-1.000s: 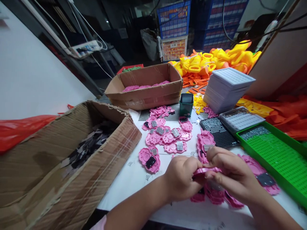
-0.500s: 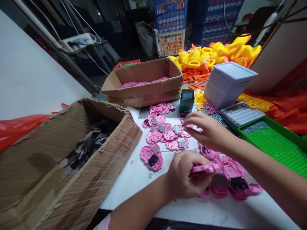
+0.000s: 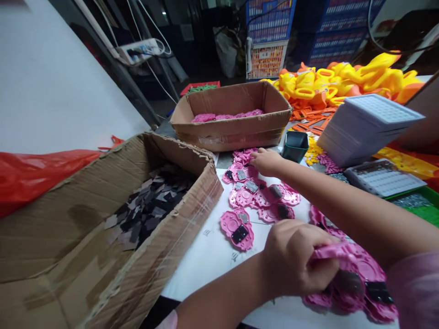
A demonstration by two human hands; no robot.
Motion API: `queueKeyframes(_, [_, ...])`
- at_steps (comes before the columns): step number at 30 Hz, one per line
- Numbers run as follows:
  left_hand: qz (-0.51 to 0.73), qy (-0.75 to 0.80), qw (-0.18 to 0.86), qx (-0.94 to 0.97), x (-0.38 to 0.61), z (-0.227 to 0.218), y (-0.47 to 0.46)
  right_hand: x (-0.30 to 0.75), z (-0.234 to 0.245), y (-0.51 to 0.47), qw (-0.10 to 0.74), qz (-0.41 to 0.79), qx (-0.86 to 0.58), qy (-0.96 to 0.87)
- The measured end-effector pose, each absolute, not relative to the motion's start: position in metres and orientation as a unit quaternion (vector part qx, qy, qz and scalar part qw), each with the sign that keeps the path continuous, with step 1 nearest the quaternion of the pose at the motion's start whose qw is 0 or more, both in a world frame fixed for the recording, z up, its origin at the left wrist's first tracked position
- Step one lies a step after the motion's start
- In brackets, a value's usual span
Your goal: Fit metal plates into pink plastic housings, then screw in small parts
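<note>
My left hand [image 3: 300, 256] is closed around a pink plastic shell [image 3: 334, 252], held edge-on above the table; its far side is hidden by the fingers. Stretched forward, my right hand [image 3: 269, 162] has its fingertips at a heap of small pink plastic parts [image 3: 243, 156], fingers bent and somewhat apart. Between the hands lie several pink shells with metal or black plates, among them a grey-plated shell [image 3: 245, 196]. A single shell with a black plate [image 3: 236, 228] sits apart to the left. More pink shells [image 3: 363, 269] are stacked below my right forearm.
A cardboard box [image 3: 206, 201] of black and grey pieces stands at left. Behind is another box [image 3: 233, 135] with pink shells. A dark green cup [image 3: 295, 146], stacked white trays [image 3: 366, 128], a green tray [image 3: 420, 210] and yellow toy parts [image 3: 329, 82] are at right.
My right hand has moved forward and left, from above the shells to the small pink parts. My left hand keeps the shell. The view has turned slightly left.
</note>
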State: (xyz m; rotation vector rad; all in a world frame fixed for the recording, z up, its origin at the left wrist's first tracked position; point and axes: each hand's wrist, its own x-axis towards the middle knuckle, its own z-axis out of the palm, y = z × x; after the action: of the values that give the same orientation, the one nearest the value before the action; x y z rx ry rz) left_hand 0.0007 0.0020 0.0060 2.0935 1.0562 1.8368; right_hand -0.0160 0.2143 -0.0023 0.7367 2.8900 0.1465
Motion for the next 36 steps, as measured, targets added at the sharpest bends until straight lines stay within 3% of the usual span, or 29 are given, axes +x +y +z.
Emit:
queueKeyframes(8, [0.606, 0.345, 0.101, 0.709, 0.001, 0.004, 0.003, -0.02, -0.001, 0.212, 0.033, -0.005, 0.254, 0.967])
queueKeyframes(14, [0.625, 0.393, 0.138, 0.66, 0.002, 0.001, 0.0, 0.008, 0.026, 0.199, -0.09, -0.115, 0.29, 0.946])
queueKeyframes(17, [0.622, 0.439, 0.247, 0.6, 0.003, 0.004, -0.004, 0.049, 0.042, 0.17, -0.2, -0.229, 0.33, 0.894])
queueKeyframes(20, [0.603, 0.468, 0.398, 0.509, 0.004, 0.009, -0.005, 0.099, 0.051, 0.128, -0.413, -0.501, 0.311, 0.694])
queueKeyframes(22, [0.592, 0.469, 0.475, 0.453, 0.005, 0.013, -0.003, 0.126, 0.052, 0.1, -0.48, -0.573, 0.296, 0.594])
queueKeyframes(28, [0.558, 0.441, 0.6, 0.366, 0.008, 0.015, 0.002, 0.167, 0.037, 0.054, -0.543, -0.542, 0.292, 0.571])
queueKeyframes(36, [0.513, 0.425, 0.661, 0.345, 0.008, 0.017, -0.002, 0.177, 0.024, 0.046, -0.459, -0.358, 0.257, 0.771])
